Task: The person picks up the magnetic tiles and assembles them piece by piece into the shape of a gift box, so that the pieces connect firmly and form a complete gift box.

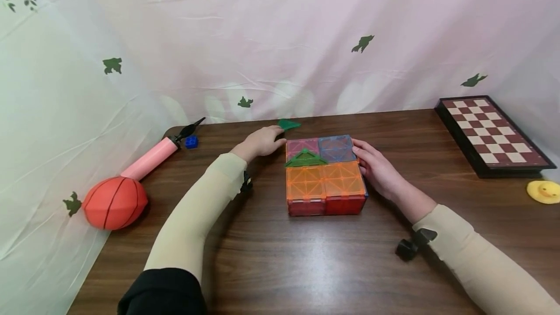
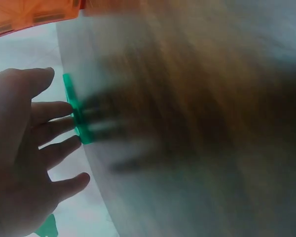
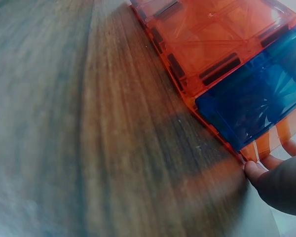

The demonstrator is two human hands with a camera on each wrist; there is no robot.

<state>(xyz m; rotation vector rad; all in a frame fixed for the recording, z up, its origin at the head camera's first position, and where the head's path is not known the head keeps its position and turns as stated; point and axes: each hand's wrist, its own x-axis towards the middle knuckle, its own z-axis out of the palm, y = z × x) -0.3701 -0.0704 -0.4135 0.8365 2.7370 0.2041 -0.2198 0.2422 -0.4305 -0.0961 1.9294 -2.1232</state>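
A box of see-through magnetic tiles (image 1: 325,183) stands mid-table, with orange, pink and blue squares on top and red ones in front. On its top sits a green triangle tile (image 1: 305,158). Another green tile (image 1: 288,124) lies by the table's back edge. My left hand (image 1: 262,141) reaches behind the box's left corner with spread, fairly straight fingers. Those fingertips meet the green tile (image 2: 78,111) in the left wrist view. Against the box's right side, near the back corner, rests my right hand (image 1: 378,166) with extended fingers. Its thumb (image 3: 254,170) touches a lower edge near the blue tile (image 3: 254,89).
On the left lie a red ball (image 1: 114,203), a pink pump (image 1: 150,158) and a small blue block (image 1: 191,142). A checkered board (image 1: 490,132) and a yellow rubber duck (image 1: 542,191) are on the right. Behind the table hangs a leaf-patterned cloth (image 1: 280,52).
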